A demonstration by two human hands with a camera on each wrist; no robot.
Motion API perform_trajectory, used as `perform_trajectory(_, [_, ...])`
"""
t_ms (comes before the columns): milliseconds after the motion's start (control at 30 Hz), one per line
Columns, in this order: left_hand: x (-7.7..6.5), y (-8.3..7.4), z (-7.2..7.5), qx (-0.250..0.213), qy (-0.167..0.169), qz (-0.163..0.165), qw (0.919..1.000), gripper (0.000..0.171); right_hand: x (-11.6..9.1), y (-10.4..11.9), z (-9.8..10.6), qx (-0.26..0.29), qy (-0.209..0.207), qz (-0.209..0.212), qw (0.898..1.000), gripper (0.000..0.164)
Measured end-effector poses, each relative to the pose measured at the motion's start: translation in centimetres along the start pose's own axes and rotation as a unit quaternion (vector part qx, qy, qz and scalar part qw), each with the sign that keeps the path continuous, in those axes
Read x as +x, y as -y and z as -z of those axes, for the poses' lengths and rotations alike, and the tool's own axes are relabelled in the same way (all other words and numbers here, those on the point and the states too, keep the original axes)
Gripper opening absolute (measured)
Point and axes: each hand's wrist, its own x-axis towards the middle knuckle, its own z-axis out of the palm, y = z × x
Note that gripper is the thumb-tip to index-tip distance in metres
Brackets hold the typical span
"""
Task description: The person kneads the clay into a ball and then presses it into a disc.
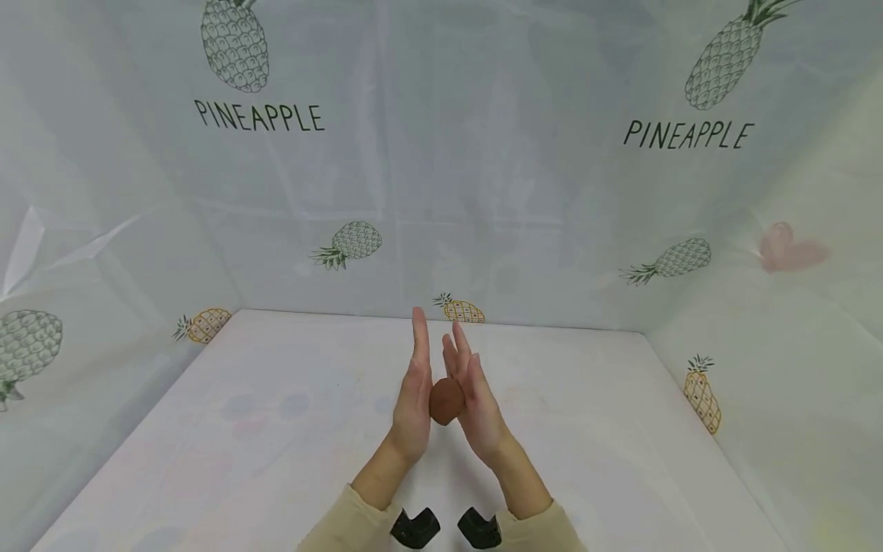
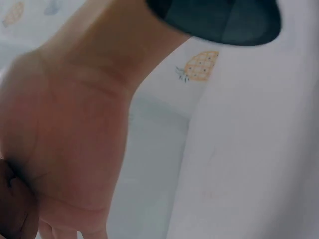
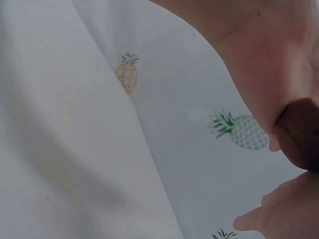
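Observation:
A brown clay ball (image 1: 446, 401) sits between the two palms, above the white table. From one side the left hand (image 1: 414, 399) presses against it, its fingers straight and pointing away. On the other side the right hand (image 1: 479, 406) touches it with its palm, fingers extended and slightly spread. Small creases mark the clay ball (image 2: 17, 211) in the left wrist view, where the left palm (image 2: 65, 139) fills much of the left side. In the right wrist view the ball (image 3: 301, 133) is wedged between both hands at the right edge.
The white tabletop (image 1: 276, 429) spreads around the hands. A pale sheet (image 1: 469, 184) printed with pineapples rises behind it and along both sides. Dark bands (image 1: 415, 528) show near the sleeve cuffs.

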Motion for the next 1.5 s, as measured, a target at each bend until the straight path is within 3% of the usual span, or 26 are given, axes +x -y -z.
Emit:
perform_trajectory(100, [0.1,-0.2,0.5,0.001,-0.015,0.002,0.9999,0.065,-0.1,0.2,-0.4,-0.002,0.031,-0.006,1.000,0.061])
perform_trajectory(300, [0.2,-0.3,0.7,0.004,-0.037,0.045,0.9983,0.066,-0.4,0.8,-1.1,-0.006,0.068,0.006,0.998,0.061])
perform_trajectory(567, [0.3,0.7,0.8,0.009,-0.045,0.082,0.9956,0.064,-0.6,1.6,-1.8,-0.026,0.086,0.053,0.995,0.062])
perform_trajectory(967, [-0.5,0.8,-1.1,0.020,0.017,0.067,0.9974,0.060,-0.6,1.4,-0.8,-0.052,-0.014,0.105,0.993,0.059])
perform_trajectory(1133, [-0.6,0.8,-1.6,0.027,0.027,0.040,0.9985,0.058,-0.3,1.5,-0.7,-0.055,-0.042,0.092,0.993,0.056])
perform_trajectory(1500, [-0.7,0.5,-1.7,0.031,0.022,0.020,0.9991,0.060,0.0,0.9,-0.6,-0.052,-0.065,0.073,0.994,0.061])
